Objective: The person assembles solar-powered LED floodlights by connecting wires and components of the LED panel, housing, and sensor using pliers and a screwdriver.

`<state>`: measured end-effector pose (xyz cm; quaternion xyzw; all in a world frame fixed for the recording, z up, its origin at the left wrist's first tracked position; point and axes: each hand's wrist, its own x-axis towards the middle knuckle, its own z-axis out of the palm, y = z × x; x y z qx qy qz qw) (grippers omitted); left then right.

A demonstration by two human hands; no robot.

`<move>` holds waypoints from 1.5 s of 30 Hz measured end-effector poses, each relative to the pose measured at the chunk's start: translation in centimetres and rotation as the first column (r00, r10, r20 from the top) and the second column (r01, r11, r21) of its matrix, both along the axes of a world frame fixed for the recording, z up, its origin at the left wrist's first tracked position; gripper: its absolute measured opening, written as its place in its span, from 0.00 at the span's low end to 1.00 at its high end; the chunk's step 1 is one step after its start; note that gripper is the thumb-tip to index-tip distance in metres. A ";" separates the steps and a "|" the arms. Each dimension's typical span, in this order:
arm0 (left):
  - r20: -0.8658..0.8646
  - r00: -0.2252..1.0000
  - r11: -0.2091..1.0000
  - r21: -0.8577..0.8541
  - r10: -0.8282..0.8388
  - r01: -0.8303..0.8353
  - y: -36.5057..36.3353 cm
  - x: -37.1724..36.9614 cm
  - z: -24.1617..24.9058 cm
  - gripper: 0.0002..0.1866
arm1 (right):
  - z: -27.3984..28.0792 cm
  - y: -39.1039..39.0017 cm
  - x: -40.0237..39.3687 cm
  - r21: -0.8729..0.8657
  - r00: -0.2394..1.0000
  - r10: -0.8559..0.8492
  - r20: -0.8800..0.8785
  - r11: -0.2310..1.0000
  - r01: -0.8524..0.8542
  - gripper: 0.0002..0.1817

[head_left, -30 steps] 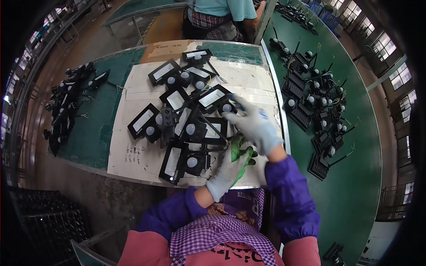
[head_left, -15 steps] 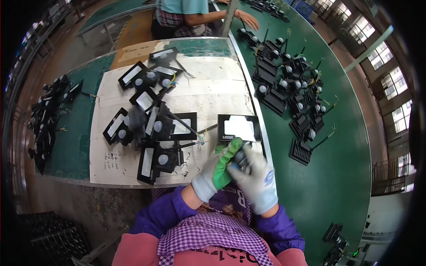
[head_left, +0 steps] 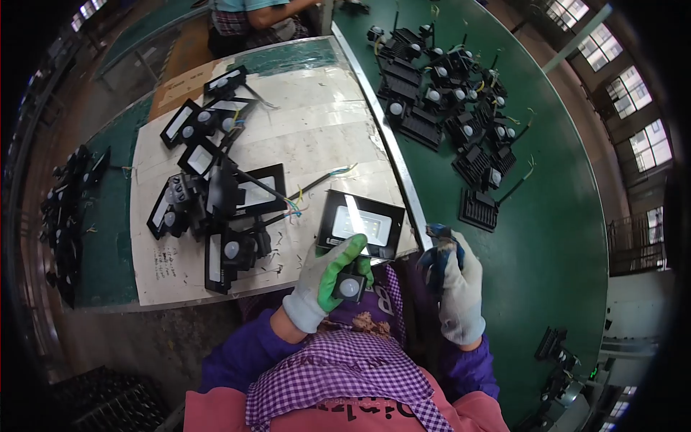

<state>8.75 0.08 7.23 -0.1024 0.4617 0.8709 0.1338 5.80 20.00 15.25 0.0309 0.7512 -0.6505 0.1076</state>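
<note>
A black LED floodlight (head_left: 363,229) with a motion sensor (head_left: 350,289) lies at the near edge of the work board, its glass facing up. My left hand (head_left: 327,282), in a white and green glove, is closed around the sensor part, below the lamp. White-gloved, my right hand (head_left: 461,291) is to the right, apart from the lamp, over the edge of the green table. Its fingers are wrapped round a crumpled, dark blue cloth-like thing (head_left: 437,261), partly blurred. A cable with bare coloured wires (head_left: 327,178) stretches behind the floodlight.
Several sensor floodlights (head_left: 248,191) are heaped on the left of the pale board (head_left: 317,108). More lie on the green table (head_left: 533,266) at right, beyond a metal edge strip (head_left: 381,126). Dark lamps (head_left: 68,216) fill the far left. A co-worker's arm (head_left: 277,13) is at the top.
My right hand has moved away from the sensor to the right, with the dark blue thing in it. The floodlight has turned slightly and shifted left with my left hand. The camera view has shifted.
</note>
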 end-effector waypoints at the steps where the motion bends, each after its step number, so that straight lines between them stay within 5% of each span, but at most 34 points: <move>1: 0.086 0.996 0.999 0.050 0.006 -0.010 0.1 -0.1 0.7 0.21 | -0.2 -0.4 -0.2 0.027 0.999 -0.035 0.008 0.999 0.035 0.16; 3: -0.113 0.988 0.946 -0.318 -0.106 0.065 -0.4 0.7 -2.5 0.22 | -0.7 -0.9 -0.2 -0.056 0.996 -0.080 0.050 0.995 0.083 0.15; 6: -0.169 0.960 0.822 -0.562 -0.223 0.092 -0.6 0.9 -3.9 0.31 | -0.6 -0.7 -0.4 -0.116 0.988 -0.019 0.156 0.993 0.038 0.13; 12: 0.009 0.999 0.992 -0.110 -0.054 0.054 0.4 0.2 0.0 0.18 | -0.1 -1.4 -1.1 -0.092 0.982 0.005 0.189 0.996 0.013 0.14; 19: 0.071 0.996 0.991 0.130 -0.044 0.035 0.7 -0.2 2.1 0.16 | 0.7 -1.6 -4.5 0.239 0.917 0.306 0.258 0.899 -0.367 0.13; 26: 0.032 0.996 0.997 0.009 -0.077 0.077 1.1 -0.1 2.1 0.18 | 1.3 -2.6 -4.9 0.099 0.887 0.276 0.370 0.938 -0.333 0.11; 31: 0.031 0.995 0.992 0.086 -0.093 0.090 1.3 0.1 2.1 0.20 | 1.7 -3.1 -4.8 0.055 0.887 0.271 0.373 0.948 -0.313 0.11; 45: 0.061 0.985 0.985 0.064 -0.161 0.157 1.6 0.3 1.2 0.25 | -0.6 -2.6 -4.4 0.157 0.934 0.209 0.291 0.952 -0.262 0.10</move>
